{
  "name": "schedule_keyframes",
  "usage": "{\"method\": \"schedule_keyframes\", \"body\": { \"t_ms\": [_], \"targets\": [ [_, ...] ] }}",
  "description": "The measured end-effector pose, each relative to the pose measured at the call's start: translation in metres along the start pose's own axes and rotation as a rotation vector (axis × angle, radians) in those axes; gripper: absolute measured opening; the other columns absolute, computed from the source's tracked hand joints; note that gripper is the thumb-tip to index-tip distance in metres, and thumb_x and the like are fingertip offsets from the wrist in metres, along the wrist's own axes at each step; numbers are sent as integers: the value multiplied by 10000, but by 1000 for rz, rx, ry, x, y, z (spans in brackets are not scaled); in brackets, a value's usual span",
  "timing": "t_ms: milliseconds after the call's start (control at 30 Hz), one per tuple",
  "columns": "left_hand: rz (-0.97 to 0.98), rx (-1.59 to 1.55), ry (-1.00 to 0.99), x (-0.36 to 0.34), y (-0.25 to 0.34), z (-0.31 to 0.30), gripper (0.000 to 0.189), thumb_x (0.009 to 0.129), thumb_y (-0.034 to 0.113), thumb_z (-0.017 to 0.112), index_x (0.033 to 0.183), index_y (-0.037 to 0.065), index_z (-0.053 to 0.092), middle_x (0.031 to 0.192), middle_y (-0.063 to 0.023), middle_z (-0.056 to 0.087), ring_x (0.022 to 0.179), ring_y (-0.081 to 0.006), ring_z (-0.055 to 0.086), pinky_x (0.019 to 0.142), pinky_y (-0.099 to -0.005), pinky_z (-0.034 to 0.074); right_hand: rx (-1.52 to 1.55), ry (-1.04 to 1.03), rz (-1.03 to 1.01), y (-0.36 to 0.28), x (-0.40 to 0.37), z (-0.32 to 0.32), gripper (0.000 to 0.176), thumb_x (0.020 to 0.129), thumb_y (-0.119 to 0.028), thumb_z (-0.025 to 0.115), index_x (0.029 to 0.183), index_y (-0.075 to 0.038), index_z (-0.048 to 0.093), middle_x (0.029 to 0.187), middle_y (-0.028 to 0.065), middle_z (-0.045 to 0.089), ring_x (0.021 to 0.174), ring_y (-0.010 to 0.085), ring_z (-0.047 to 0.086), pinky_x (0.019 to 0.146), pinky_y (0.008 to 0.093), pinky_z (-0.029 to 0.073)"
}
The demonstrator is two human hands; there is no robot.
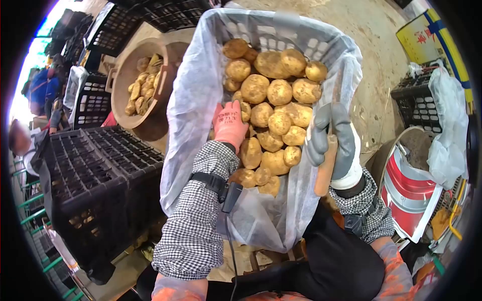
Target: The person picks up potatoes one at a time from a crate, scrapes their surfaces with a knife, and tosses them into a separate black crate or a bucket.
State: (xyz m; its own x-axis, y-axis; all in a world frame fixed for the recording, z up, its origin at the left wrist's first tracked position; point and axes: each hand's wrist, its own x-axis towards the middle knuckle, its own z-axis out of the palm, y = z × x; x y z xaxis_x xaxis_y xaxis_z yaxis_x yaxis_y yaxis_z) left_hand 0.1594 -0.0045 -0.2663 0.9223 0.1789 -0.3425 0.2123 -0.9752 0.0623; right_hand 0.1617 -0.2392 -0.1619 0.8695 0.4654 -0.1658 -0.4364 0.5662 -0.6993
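Several brown potatoes lie in a crate lined with thin white sheeting. My left hand, in a pink-red glove, reaches into the crate at its left side and touches the potatoes there; its fingers are curled and partly hidden among them. At the crate's right side, my right hand wears a grey-and-white glove. It is closed on the wooden handle of a tool, whose blade rises along the lining above the fingers.
On the left are black crates and a round tub of potatoes. A red-and-white bag stands in a bucket at right, below a black crate. Other people are at the far left edge.
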Motion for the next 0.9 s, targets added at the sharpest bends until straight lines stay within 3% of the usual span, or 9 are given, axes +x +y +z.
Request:
{"method": "schedule_keyframes", "body": {
  "t_ms": [233,300,433,533,567,633,700,833,900],
  "targets": [
    [106,-123,124,-29,-12,-3,731,709,241,735,1344,82,409,1330,-149,450,1247,-352,413,1081,-420,310,35,-27,-4,0,-2,0,367,996,-380,374,953,-37,499,592,38,453,461,130,410,436,262,358],
    [431,-133,190,-38,11,2,741,688,208,750,1335,68,418,1322,-165,440,1208,-392,398,1053,-435,339,134,17,15,-2,-2,1,357,996,-377,359,948,-53,499,578,33,434,454,135,394,431,273,342],
    [492,-3,34,-22,58,2,728,682,197,751,1330,107,432,1265,-154,473,1199,-370,407,1034,-410,343,87,33,21,0,-1,1,383,992,-417,382,943,-56,499,574,31,424,449,136,387,432,274,340],
    [449,-716,132,-24,45,1,642,745,198,669,1334,95,436,1222,-133,522,1143,-313,466,905,-396,437,-40,21,-17,-1,-4,3,396,984,-427,412,945,-45,504,579,33,439,452,132,400,432,266,350],
    [448,-712,135,-33,35,-7,642,745,198,669,1334,95,436,1222,-133,522,1143,-313,466,905,-396,437,-37,16,-18,-2,-4,5,396,984,-427,412,945,-45,504,579,33,439,452,132,400,432,266,350],
    [82,-1964,-509,-60,18,-36,642,810,235,639,1391,114,395,1211,-189,537,978,-341,575,786,-381,503,-49,52,18,-3,-5,9,396,981,-420,428,947,-33,507,585,36,450,456,127,409,431,259,359],
    [159,-2337,-630,-86,6,-47,644,838,255,587,1426,135,355,1234,-248,525,887,-368,609,721,-372,532,-52,39,42,-3,-3,9,412,977,-434,431,948,-31,508,586,37,453,455,121,406,426,253,359],
    [58,-2556,-524,-129,4,-63,658,834,228,597,1427,136,329,1295,-289,461,921,-397,603,747,-408,543,-85,-89,98,0,-4,9,420,955,-438,454,910,-28,534,592,38,477,462,110,425,423,242,358],
    [74,-2515,-416,-139,10,-63,628,843,217,595,1409,123,340,1290,-253,469,962,-373,592,783,-411,537,-536,-220,230,-5,-7,16,419,939,-424,475,860,-20,556,602,41,514,478,104,456,434,239,361]
  ]
}}
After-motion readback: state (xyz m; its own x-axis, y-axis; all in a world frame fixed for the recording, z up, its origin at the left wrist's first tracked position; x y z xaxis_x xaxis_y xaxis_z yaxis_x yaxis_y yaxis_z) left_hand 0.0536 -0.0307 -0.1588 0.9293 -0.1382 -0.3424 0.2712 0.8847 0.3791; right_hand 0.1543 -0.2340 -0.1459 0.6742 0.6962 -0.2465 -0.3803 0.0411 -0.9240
